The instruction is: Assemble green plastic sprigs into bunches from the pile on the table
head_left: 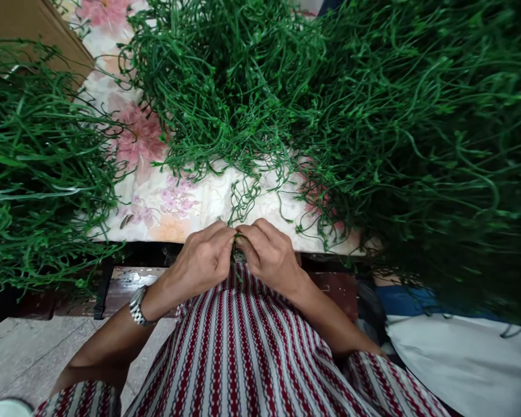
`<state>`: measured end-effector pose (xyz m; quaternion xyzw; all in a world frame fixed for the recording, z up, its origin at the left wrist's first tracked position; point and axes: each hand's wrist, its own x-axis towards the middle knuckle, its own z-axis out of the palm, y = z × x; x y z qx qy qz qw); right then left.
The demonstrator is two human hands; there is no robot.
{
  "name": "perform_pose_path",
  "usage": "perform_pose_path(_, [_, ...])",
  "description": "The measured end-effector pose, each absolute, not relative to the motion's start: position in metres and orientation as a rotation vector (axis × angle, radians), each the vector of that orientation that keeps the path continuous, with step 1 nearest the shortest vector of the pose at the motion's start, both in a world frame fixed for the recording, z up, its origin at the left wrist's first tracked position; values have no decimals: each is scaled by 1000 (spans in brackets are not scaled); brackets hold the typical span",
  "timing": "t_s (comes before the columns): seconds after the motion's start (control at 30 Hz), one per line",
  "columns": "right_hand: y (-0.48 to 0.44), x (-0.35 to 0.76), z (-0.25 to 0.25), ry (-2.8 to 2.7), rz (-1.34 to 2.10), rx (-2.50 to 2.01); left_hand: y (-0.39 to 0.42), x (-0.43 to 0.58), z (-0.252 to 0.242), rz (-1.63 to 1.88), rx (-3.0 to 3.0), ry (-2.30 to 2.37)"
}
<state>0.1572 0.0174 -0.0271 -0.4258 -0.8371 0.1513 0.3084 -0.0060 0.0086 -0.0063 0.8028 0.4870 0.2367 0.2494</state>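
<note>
My left hand [204,252] and my right hand [270,255] meet at the table's near edge, in front of my striped top. Both are closed in a pinch, thumbs against forefingers, on a thin green stem [238,235] that shows between the fingertips. Most of that piece is hidden by the fingers. Just beyond them a small tangle of curly green stems [244,200] lies on the floral tablecloth [208,202]. A large heap of similar green stems [234,87] spreads behind it.
More green stems [425,127] are piled high at the right, and another pile [39,156] hangs over the table's edge at the left. A cardboard box [35,35] stands at the far left. Below right is a white sack [464,359]; a brown wooden bench [134,278] lies under my arms.
</note>
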Motion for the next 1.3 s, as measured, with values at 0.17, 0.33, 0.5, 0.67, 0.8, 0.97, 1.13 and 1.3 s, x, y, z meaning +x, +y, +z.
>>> perform_pose_path(0.17, [15, 156, -33, -2243, 155, -1148, 6, -1, -5, 461, 2292, 1427])
perform_pose_path(0.33, [16, 156, -29, -2109, 292, -1104, 7, 0, -7, 660, 2184, 1443])
perform_pose_path(0.5, [18, 158, -23, -1863, 778, -1000, 11, -5, -7, 639, 2117, 1435])
perform_pose_path(0.67, [26, 167, -20, -1858, 1191, -882, 15, -6, -9, 555, 2178, 1239])
perform_pose_path(0.8, [32, 173, -18, -2019, 1195, -859, 19, -10, -3, 491, 2295, 1145])
perform_pose_path(0.97, [33, 176, -17, -2335, 967, -843, 22, -16, 9, 381, 2399, 1021])
perform_pose_path(1.13, [37, 177, -19, -2429, 1112, -522, 25, -21, 10, 362, 2311, 742])
perform_pose_path(1.3, [42, 174, -21, -2238, 1489, -221, 29, -25, 17, 360, 2125, 516])
